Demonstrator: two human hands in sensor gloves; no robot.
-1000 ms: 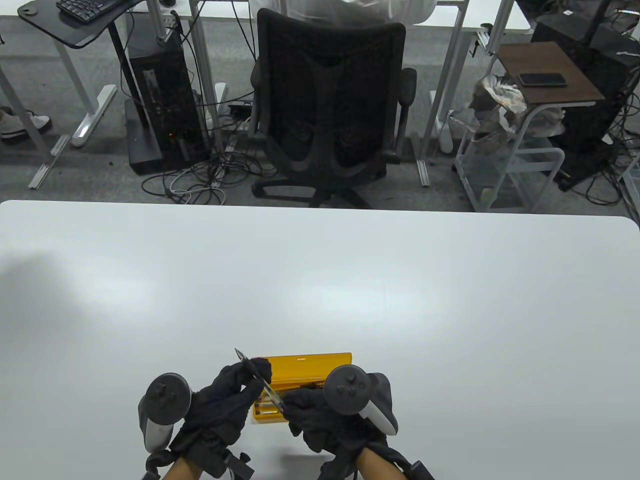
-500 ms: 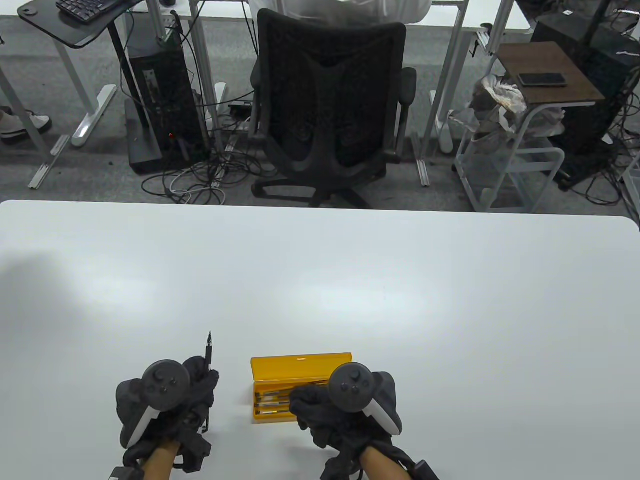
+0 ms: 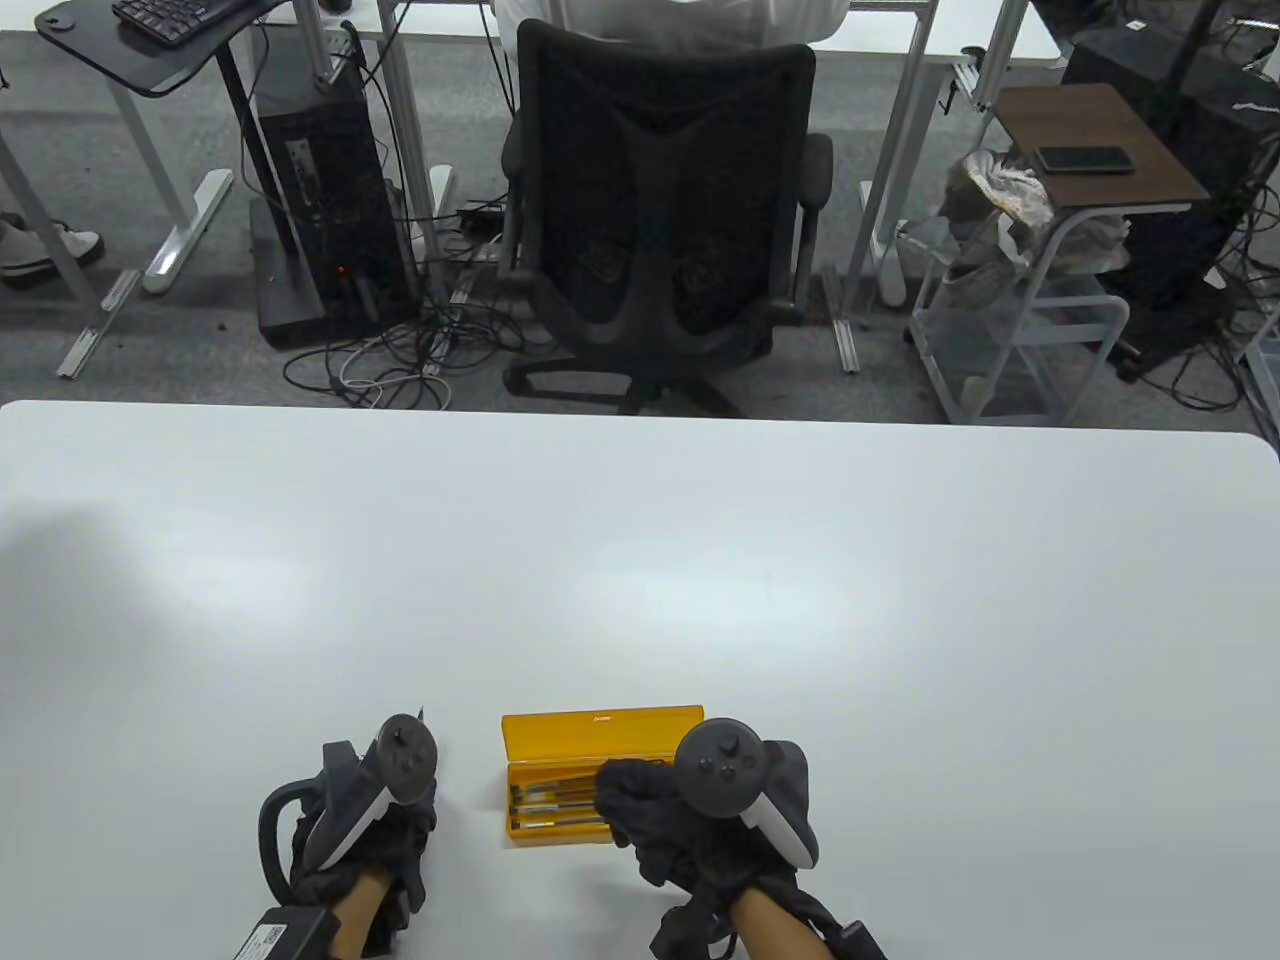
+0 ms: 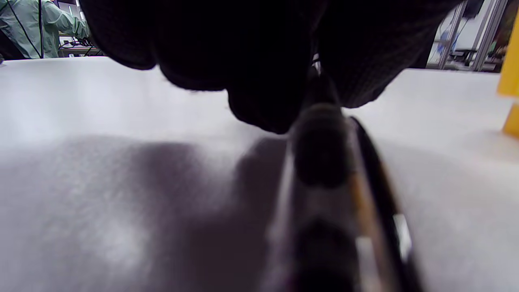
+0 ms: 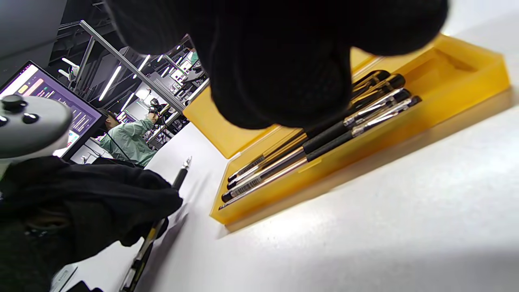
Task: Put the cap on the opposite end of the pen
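My left hand (image 3: 385, 840) grips a dark pen (image 5: 180, 174) low over the white table, left of the case. The pen's writing tip points away from me, and only the tip (image 3: 425, 712) shows past the tracker in the table view. In the left wrist view the pen (image 4: 324, 154) runs blurred towards the camera, with a clip along its near end. My right hand (image 3: 640, 790) hovers with curled fingers (image 5: 284, 73) over the open yellow pen case (image 3: 600, 722). I see nothing in it.
Several more capped pens (image 5: 324, 146) lie side by side in the yellow case (image 5: 466, 77), whose lid stands open at the far side. The white table (image 3: 640, 560) stretches wide beyond the hands. A black office chair (image 3: 660, 200) stands past its far edge.
My right hand let go of the pen's end and stayed at the case. My left hand carried the pen left, turned palm down and lowered it towards the table.
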